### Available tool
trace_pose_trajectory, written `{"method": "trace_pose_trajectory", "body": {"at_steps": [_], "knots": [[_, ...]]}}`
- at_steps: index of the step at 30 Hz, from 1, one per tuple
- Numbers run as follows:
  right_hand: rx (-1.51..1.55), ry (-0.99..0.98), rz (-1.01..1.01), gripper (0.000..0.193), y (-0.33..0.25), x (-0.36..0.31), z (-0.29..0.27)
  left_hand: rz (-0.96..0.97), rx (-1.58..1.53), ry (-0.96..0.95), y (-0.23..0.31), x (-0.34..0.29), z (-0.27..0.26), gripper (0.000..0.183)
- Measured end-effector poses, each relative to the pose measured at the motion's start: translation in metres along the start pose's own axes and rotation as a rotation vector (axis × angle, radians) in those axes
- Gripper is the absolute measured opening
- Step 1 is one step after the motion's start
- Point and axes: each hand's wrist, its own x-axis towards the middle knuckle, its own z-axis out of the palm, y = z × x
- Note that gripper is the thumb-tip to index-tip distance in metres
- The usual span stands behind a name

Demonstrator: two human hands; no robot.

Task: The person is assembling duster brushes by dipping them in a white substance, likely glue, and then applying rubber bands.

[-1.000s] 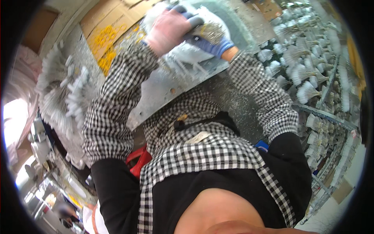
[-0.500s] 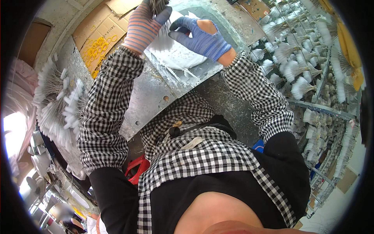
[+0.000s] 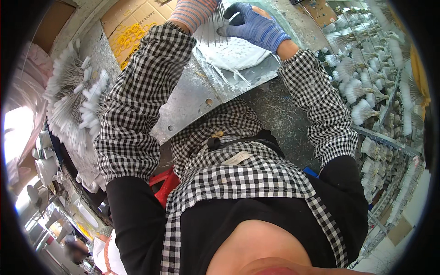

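Note:
My left hand (image 3: 196, 13), in an orange-and-grey striped glove, is at the top edge, closed round a bundle of thin grey wires (image 3: 211, 30). Their ends fan downward below the glove. The top of the bundle and some of the fingers are cut off by the picture's edge. Just right of the wires is my right hand (image 3: 259, 28), in a blue glove with dark fingertips and a hole at the back. Its thumb and fingers are curved apart, with nothing visible between them. Below both hands, a white round mass (image 3: 240, 52) lies on the wet, whitish work surface (image 3: 231, 87).
Yellow rubber bands (image 3: 130, 36) lie on cardboard (image 3: 142, 16) at left. Bundles of white-tipped wire brushes (image 3: 68, 110) stand beyond my left arm. Racks of similar brushes (image 3: 362, 87) fill the right side. A metal plate (image 3: 183, 103) borders my lap; a red object (image 3: 167, 185) is below.
Both hands have shifted right and up in the picture, the left with the wire bundle, now more cut off. The whole view has shifted slightly too.

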Motion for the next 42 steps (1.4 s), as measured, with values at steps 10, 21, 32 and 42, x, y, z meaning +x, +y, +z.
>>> {"method": "trace_pose_trajectory", "body": {"at_steps": [10, 21, 32, 42], "knots": [[0.106, 0.103, -0.015, 0.051, 0.018, -0.001, 0.023, 0.066, 0.117, 0.017, -0.008, -0.005, 0.002, 0.038], [-0.160, -0.008, -0.174, 0.035, 0.057, -0.004, 0.068, 0.624, 1.210, -0.328, 0.016, -0.036, 0.003, 0.035], [-0.075, 0.139, -0.319, 0.030, 0.059, -0.016, 0.082, 0.626, 1.217, -0.320, -0.004, -0.048, 0.004, 0.039], [-0.143, 0.130, -0.290, 0.035, 0.064, -0.019, 0.078, 0.462, 1.074, -0.283, 0.013, -0.046, 0.008, 0.037]]}}
